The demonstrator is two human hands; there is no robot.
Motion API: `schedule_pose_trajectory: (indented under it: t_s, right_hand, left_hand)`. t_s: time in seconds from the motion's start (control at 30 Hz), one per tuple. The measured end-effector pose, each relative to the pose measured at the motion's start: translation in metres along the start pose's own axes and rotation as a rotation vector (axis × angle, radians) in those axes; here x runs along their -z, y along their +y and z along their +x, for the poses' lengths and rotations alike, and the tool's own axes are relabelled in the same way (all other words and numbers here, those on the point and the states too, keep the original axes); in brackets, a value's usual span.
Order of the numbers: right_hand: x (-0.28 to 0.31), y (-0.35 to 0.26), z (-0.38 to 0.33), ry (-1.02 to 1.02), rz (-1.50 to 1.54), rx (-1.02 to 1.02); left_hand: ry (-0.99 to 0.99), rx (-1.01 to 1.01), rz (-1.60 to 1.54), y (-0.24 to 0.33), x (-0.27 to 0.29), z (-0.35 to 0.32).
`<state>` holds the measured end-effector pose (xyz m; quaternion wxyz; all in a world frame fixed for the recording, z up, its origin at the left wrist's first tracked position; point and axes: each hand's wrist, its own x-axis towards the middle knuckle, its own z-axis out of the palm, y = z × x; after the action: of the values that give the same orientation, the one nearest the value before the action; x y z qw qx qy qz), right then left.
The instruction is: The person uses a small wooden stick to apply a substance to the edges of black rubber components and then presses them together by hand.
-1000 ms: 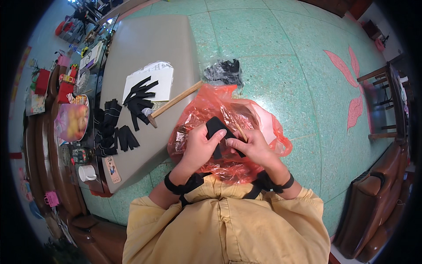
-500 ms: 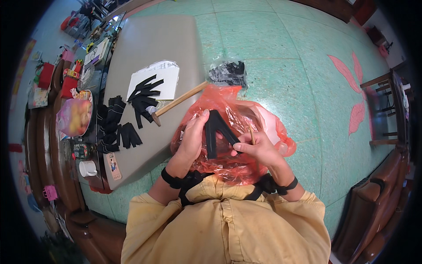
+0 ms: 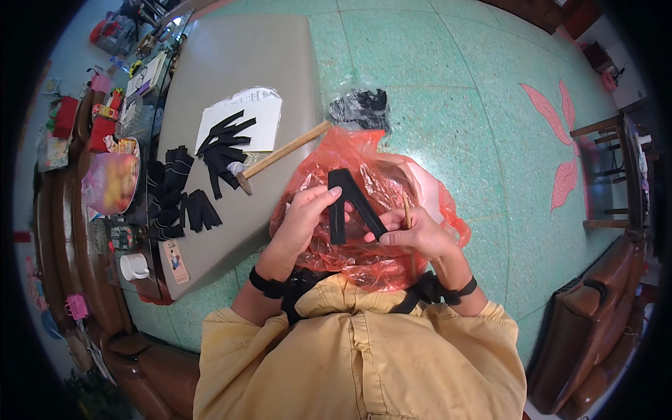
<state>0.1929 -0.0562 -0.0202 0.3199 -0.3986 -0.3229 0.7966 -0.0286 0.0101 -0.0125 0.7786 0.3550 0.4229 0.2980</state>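
Here at the centre of the frame is the folded black strip (image 3: 341, 180), its two legs spread like an upside-down V. The left hand (image 3: 301, 220) pinches it near the fold; the right hand (image 3: 420, 234), apart from the left, grips the lower-right leg's end and holds a slim wooden stick (image 3: 407, 208) too. Beneath, a red plastic bag (image 3: 308, 254); upper left, a hammer (image 3: 283, 152).

Looking steeply down from the wearer's head through left fisheye, facing forward past yellow shirt (image 3: 357, 360) close at lower edge; taking in grey counter (image 3: 241, 59) at left, green floor (image 3: 413, 91) beyond and right; bending straight edges outward.
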Motion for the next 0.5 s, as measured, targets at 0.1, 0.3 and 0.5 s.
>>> schedule_pose_trajectory:
  t_s: [0.1, 0.3, 0.5]
  right_hand:
    - [0.003, 0.003, 0.003, -0.008, -0.038, 0.062]
    - [-0.006, -0.013, 0.012, 0.198, -0.213, 0.064]
    - [-0.016, -0.013, 0.043, 0.277, -0.392, 0.168]
  left_hand:
    - [-0.117, 0.009, 0.221, 0.002, 0.004, -0.009]
    - [-0.197, 0.090, 0.300, -0.002, 0.015, -0.015]
    - [-0.272, 0.107, 0.237, -0.014, 0.019, -0.014]
